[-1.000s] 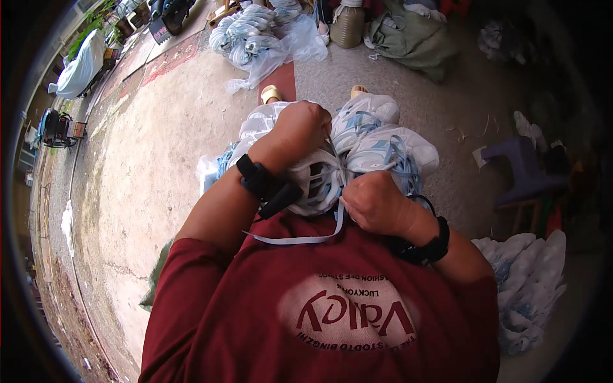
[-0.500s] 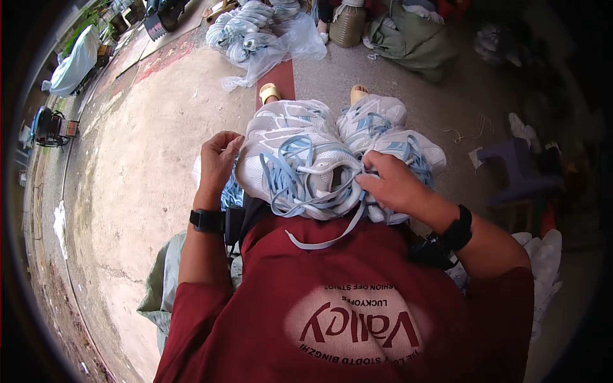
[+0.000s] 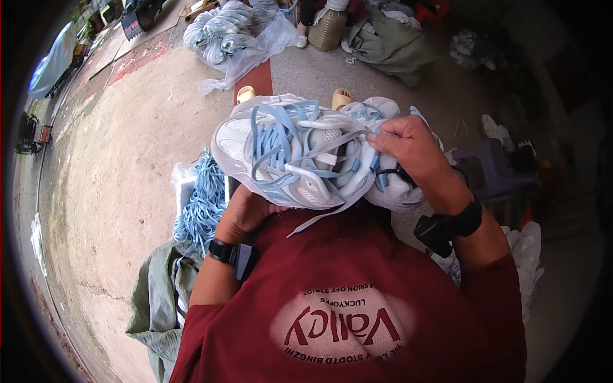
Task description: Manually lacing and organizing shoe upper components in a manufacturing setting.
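Across my lap lies a white mesh sneaker upper (image 3: 239,142) with light-blue laces (image 3: 274,143) threaded over its front. My left hand (image 3: 252,210) grips its near side from below; most of those fingers are hidden under it. At the open collar, my right hand (image 3: 408,145) pinches a pale shoelace (image 3: 338,142) between thumb and forefinger. A loose lace end (image 3: 313,225) hangs over the near edge onto my shirt. More white and blue uppers (image 3: 399,191) sit beneath and to the right, partly covered by this one.
Left of my lap hangs a bunch of blue laces (image 3: 205,207), beside green cloth (image 3: 156,290). Ahead lie bundled uppers (image 3: 220,32) on clear plastic, a brown jar (image 3: 327,32) and a green sack (image 3: 389,48). A purple stool (image 3: 491,169) stands at right.
My left hand has gone from beside the uppers to under the near side of the top one. That upper has turned and lifted; my right hand has risen with a lace.
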`<state>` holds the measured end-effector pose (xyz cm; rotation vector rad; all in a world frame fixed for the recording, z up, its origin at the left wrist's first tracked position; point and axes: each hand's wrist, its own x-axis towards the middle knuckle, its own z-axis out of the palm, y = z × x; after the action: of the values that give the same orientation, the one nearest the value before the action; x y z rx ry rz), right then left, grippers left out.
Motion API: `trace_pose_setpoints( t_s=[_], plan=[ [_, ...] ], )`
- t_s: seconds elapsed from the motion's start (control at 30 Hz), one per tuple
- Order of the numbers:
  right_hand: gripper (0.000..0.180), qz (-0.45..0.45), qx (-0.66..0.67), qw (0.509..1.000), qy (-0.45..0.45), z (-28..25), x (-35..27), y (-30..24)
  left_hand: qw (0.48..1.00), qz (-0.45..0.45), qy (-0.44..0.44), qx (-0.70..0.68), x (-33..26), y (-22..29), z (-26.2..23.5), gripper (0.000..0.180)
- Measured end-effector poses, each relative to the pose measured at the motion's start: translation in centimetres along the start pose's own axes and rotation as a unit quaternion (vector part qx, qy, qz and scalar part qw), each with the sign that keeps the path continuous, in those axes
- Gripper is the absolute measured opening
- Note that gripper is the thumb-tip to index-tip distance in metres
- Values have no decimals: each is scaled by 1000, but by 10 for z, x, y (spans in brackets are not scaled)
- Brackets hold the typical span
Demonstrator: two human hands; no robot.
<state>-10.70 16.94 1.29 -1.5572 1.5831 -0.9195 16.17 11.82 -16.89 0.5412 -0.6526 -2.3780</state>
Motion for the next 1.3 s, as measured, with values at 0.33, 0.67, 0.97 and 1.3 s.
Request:
trace_pose_setpoints(
  t_s=[0.33, 0.67, 0.97, 1.3],
  plan=[
    [26, -238, -193, 927, 216, -181, -8, -22, 973, 163, -140, 86, 61, 71, 204, 43],
    [30, -143, -610, 627, 463, -338, -177, 92, 917, -6, -288, 277, 252, -18, 296, 60],
    [36, 424, -142, 816, 366, -160, -260, 494, 804, -230, 78, 542, 211, -65, 167, 45],
    [32, 464, -14, 871, 162, -34, -236, 558, 781, -218, 107, 576, 199, -46, 140, 37]
  ],
)
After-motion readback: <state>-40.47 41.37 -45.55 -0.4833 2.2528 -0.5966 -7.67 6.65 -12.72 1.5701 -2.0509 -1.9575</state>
